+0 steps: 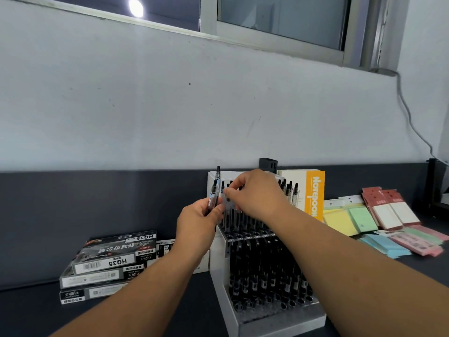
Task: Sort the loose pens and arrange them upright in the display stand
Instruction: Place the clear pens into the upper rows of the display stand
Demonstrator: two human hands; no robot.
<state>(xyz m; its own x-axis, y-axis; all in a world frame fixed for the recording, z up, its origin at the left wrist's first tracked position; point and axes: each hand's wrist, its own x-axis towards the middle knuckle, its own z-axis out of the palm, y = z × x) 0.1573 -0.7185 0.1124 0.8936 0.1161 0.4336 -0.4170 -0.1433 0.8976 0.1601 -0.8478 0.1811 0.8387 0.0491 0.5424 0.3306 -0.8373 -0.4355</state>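
So the white tiered display stand (279, 319) sits on the dark desk, its rows already packed with black pens standing upright. The left hand (196, 227) hovers at the stand's upper left corner with fingers curled tight around a small bunch of loose pens (217, 183), held upright. The right hand (255, 193) is over the stand's top tier, thumb and forefinger pinched together on one pen (228, 205), with stacked pen boxes (107, 263) left of the stand and a notebook (314, 193) behind it.
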